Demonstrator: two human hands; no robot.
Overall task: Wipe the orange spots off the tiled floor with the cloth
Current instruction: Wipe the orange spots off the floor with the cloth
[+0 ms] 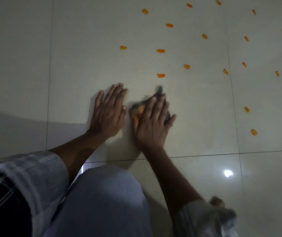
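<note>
Down on the tiled floor point(85, 40), seen from the head camera: two hands side by side, close in front of a bent knee point(102, 194) in pale trousers.

Left hand point(108, 110) flat on the tile, palm down. Fingers straight and close together, holding nothing, just leaning.

Right hand point(151, 120) just beside it, pressing down on the cloth point(136, 108). Fingers long and a bit spread, little finger out to the side. Blurry, so hard to tell about the thumb. Looks like pushing, not grabbing.

Cloth dark and mostly hidden under that hand. Poking out at the left edge and at the fingertips. Orange smear on the left bit, so probably some mess picked up already. Long way of the cloth running from near-left to far-right, with a thin dark tip past the fingertips, pointing away from the person and toward the nearest orange spot point(160, 75). Tip near that spot but not touching it.

How far along: not far, by the look of it. No orange on the tile close around the hands. Lots of orange spots left, though, scattered across the far tile and off to the right, such as one far back point(144, 11) and one low on the right point(253, 132). Most of the wiping to come, likely starting with that nearest spot.

Striped sleeve point(26, 168) at the bottom left, and a bright light shining off the floor point(228, 173) at the bottom right.
</note>
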